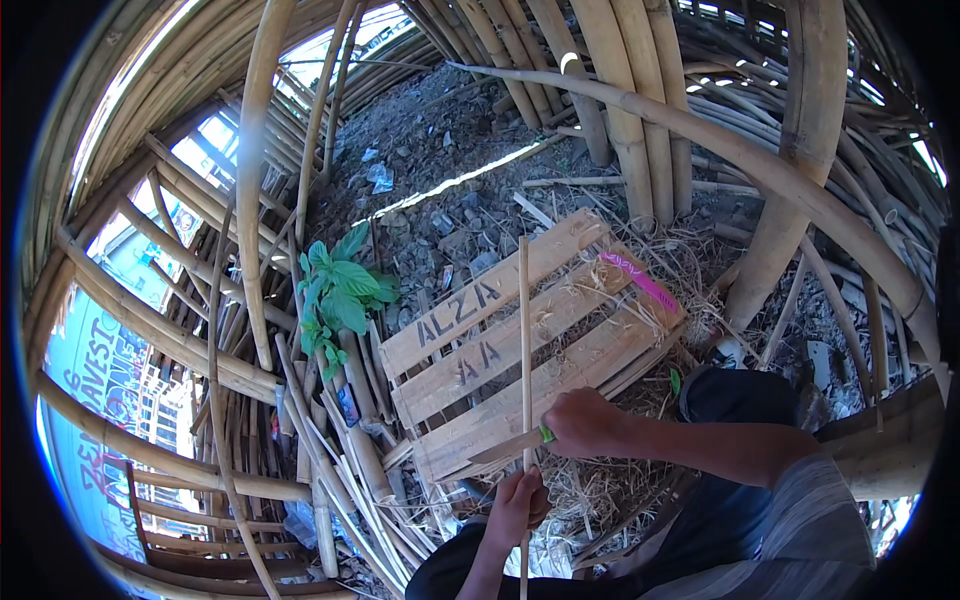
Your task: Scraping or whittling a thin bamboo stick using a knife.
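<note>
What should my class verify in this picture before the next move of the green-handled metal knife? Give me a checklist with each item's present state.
1. Thin pale bamboo stick gripped: ok, the left hand is closed round its lower part.
2. Green-handled metal knife gripped: ok, the right hand is closed round its handle.
3. Left hand well away from the knife: not ok, I'd say; it sits close below.
4. Gloves worn: not ok, both hands are bare.
5. Knife sharp enough: cannot tell.
6. Slatted wooden crate steady: cannot tell.
</note>
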Tool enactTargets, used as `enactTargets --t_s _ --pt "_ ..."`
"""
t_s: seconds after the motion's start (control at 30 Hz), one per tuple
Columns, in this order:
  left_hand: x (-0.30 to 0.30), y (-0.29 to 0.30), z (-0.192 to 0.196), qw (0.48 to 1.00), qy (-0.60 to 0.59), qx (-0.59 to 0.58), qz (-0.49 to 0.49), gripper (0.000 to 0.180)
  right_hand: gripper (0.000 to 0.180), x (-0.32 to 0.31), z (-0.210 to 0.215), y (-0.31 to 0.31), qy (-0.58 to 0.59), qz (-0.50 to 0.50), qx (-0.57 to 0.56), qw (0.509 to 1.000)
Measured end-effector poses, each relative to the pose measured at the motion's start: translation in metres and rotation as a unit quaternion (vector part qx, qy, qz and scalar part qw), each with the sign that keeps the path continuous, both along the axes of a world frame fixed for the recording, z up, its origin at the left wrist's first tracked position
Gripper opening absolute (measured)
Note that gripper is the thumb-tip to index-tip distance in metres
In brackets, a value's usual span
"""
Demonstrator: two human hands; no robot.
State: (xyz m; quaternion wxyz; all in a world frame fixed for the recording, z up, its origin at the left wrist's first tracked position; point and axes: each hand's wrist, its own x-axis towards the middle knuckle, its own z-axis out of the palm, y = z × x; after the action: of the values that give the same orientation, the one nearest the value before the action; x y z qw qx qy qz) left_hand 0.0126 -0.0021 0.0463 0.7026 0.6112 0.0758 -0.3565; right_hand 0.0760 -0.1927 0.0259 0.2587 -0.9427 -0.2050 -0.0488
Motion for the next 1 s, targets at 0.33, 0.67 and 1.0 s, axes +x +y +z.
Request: enactTargets --t_s 0.33,0.67,1.0 --pt "0.009 -0.009 0.007 0.999 0.013 -0.041 0.012 0.027 0.019 0.058 -0.004 -0.026 -0.053 -0.172 0.017 0.984" --pt "-0.002 0.0 -0.001 0.977 0.127 -0.156 -0.065 0.041 0.019 0.032 0.004 -0.049 -0.004 -0.14 0.027 0.99" --pt "-0.004 0.001 -0.011 0.844 0.317 -0.418 -0.111 0.044 0.025 0.067 -0.001 -0.089 -0.09 -0.288 0.019 0.953"
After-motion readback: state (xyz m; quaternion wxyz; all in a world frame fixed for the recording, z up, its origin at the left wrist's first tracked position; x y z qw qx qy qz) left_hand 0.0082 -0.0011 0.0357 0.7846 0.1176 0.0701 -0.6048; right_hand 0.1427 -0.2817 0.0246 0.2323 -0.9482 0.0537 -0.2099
